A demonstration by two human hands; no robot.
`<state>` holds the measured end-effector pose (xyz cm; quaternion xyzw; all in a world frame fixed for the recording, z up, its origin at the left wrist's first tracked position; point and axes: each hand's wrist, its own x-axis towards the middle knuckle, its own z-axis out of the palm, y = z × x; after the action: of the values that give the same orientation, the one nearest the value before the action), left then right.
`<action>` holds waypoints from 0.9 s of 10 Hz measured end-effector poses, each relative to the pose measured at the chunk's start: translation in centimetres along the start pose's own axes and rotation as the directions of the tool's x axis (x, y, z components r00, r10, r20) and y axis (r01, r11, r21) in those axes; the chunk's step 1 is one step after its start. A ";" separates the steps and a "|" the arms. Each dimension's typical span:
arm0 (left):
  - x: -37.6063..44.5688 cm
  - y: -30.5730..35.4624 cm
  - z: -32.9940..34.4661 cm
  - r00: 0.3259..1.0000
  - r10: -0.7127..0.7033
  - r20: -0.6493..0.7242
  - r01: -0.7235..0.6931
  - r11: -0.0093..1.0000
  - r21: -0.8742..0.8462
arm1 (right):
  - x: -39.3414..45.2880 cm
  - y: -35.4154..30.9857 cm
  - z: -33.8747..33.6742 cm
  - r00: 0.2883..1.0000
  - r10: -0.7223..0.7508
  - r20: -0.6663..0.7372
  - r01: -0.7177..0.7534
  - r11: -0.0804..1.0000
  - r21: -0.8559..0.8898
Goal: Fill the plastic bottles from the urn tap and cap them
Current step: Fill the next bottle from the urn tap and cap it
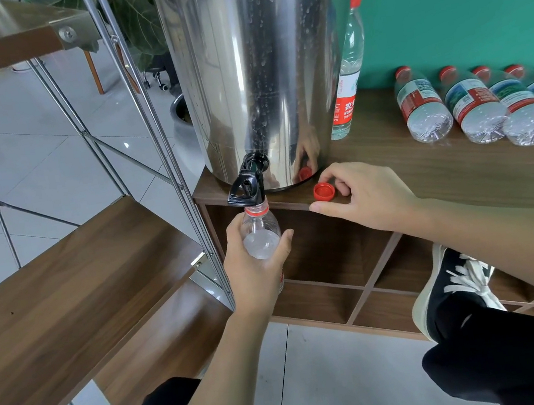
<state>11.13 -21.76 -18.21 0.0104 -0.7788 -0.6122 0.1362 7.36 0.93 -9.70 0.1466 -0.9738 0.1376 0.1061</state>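
Observation:
A steel urn [248, 66] stands on the wooden cabinet top [444, 172], its black tap [249, 184] hanging over the front edge. My left hand [255, 270] grips an uncapped clear bottle [261, 234] upright, its mouth right under the tap; water shows inside it. A loose red cap [324, 191] lies on the cabinet edge. My right hand [367, 199] rests there with fingertips touching the cap, the thumb lying along the edge.
One capped full bottle [348, 68] stands right of the urn. Several capped bottles [473, 105] lie in a row at the back right. A wood and metal shelf [73, 283] stands to the left. Open cabinet compartments [335, 254] lie below.

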 end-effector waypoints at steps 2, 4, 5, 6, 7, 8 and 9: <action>0.0 0.0 0.1 1.000 0.016 -0.008 -0.016 1.000 0.006 | 0.0 0.0 0.0 1.000 0.000 0.000 0.000 1.000 -0.004; 0.0 0.0 0.0 1.000 0.018 -0.001 -0.018 1.000 -0.006 | 0.0 0.0 0.1 1.000 0.001 -0.001 -0.001 1.000 -0.008; 0.0 0.0 0.0 1.000 0.019 0.000 -0.019 1.000 -0.007 | 0.0 0.0 0.1 1.000 0.001 -0.001 -0.001 1.000 -0.006; 0.0 -0.1 -0.1 1.000 0.021 -0.013 -0.021 1.000 -0.009 | 0.0 -0.1 0.1 1.000 0.002 0.001 -0.002 1.000 -0.005; -0.1 -0.1 -0.2 1.000 0.026 -0.013 -0.027 0.999 -0.017 | 0.0 0.0 0.1 1.000 0.000 0.003 0.000 1.000 -0.006; -0.1 0.0 -0.1 1.000 0.021 -0.006 -0.021 1.000 -0.019 | 0.0 0.0 0.0 1.000 0.001 0.003 -0.001 1.000 -0.009; 0.0 0.0 0.0 1.000 0.015 -0.003 -0.015 1.000 -0.021 | 0.0 0.0 0.1 1.000 0.000 0.004 0.000 1.000 -0.009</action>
<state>11.14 -21.75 -18.21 0.0042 -0.7722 -0.6192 0.1422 7.31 0.90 -9.73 0.1465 -0.9747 0.1327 0.1046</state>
